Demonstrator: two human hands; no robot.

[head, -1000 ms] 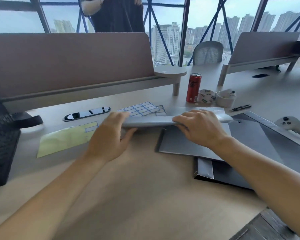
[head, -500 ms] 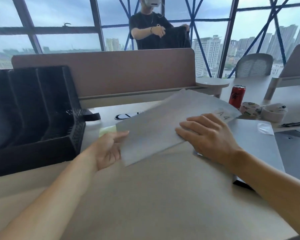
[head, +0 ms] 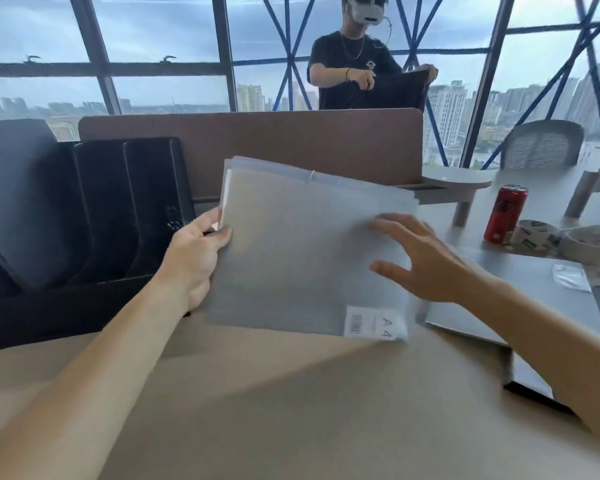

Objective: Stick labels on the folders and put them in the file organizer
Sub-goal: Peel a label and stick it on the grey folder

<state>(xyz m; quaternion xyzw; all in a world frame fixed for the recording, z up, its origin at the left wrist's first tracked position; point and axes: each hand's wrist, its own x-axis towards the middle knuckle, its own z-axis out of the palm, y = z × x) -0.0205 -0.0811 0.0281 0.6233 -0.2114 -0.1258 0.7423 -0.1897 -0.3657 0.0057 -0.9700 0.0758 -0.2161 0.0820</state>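
In the head view, a flat, matte grey rectangular folder (head: pixel 291 258) with a white A4 label (head: pixel 374 322) is held up just right of the black slotted file organizer (head: pixel 101 209), its left edge pinched by the left hand (head: pixel 191 261), while the right hand (head: pixel 426 261) lies straight-fingered at its right side.

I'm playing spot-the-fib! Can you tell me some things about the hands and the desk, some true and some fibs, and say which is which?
1. The left hand holds the grey folder by its edge. True.
2. The folder sits inside the black file organizer. False: it is in the hand, outside the organizer.
3. The can on the desk is green. False: it is red.
4. The right hand is open with its fingers spread. True.
5. The sticker on the folder's corner reads A4. True.
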